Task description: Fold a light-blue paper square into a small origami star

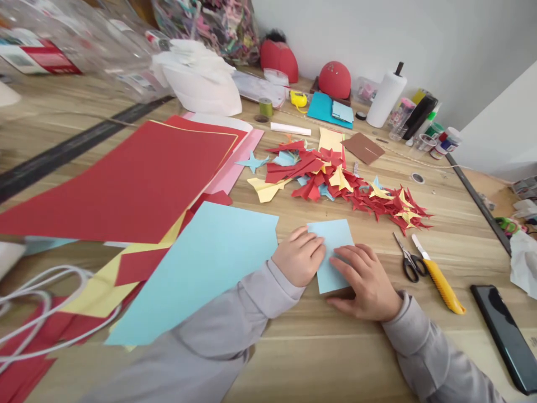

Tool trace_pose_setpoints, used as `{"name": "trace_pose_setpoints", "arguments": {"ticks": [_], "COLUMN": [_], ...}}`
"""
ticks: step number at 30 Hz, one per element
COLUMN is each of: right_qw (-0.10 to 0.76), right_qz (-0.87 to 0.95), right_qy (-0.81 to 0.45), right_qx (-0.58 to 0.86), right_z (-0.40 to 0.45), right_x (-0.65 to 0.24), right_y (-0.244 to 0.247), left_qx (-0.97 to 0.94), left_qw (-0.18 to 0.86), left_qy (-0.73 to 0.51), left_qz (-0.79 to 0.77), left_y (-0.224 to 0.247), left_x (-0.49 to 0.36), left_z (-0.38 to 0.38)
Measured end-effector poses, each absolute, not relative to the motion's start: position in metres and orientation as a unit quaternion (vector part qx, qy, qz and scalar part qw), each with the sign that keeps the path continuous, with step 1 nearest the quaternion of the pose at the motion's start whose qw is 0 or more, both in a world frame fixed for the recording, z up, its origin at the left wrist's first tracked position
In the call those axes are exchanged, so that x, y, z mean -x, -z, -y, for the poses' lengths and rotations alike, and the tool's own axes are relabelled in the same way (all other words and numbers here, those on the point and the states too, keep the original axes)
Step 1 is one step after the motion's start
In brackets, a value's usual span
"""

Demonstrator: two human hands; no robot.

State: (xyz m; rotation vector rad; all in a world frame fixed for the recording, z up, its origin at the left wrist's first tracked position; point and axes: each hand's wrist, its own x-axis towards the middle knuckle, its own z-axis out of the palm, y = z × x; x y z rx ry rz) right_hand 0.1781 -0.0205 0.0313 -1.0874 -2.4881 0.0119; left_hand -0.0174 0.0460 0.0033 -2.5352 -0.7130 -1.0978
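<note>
A folded-looking sheet of light blue paper (333, 280) lies on the wooden table in front of me. My left hand (300, 256) is closed, its bent fingers together on the paper's left edge. From the right, my right hand (366, 277) rests on the sheet with fingers stretched out and thumb apart. Left of the hands lies a larger light blue sheet (218, 257), partly under my left sleeve. Scissors (410, 263) and a yellow-handled craft knife (440, 282) lie to the right of my right hand.
Folded paper pieces (335, 173) in red, yellow and blue form a pile beyond my hands. Large red sheets (138, 173) and a white cable (50, 313) are at left. A phone (503, 336) lies at right. Bottles and jars (447, 140) stand at the back right.
</note>
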Motion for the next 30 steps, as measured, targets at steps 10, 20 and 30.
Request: {"name": "trace_pose_setpoints", "arguments": {"ticks": [10, 20, 30], "right_qw": [0.341, 0.356, 0.349], "right_qz": [0.814, 0.727, 0.646], "right_qy": [0.014, -0.144, -0.152], "right_qx": [0.470, 0.569, 0.661], "right_z": [0.011, 0.014, 0.026], "right_x": [-0.193, -0.207, -0.215], "right_y": [-0.023, -0.028, -0.019], "left_qx": [0.872, 0.888, 0.868], "left_qw": [0.136, 0.081, -0.072], "left_qy": [0.426, 0.426, 0.421], "left_qz": [0.200, 0.152, 0.253], "left_y": [0.008, 0.000, -0.001], "left_x": [0.012, 0.012, 0.010], "left_z": [-0.053, -0.045, -0.021]}}
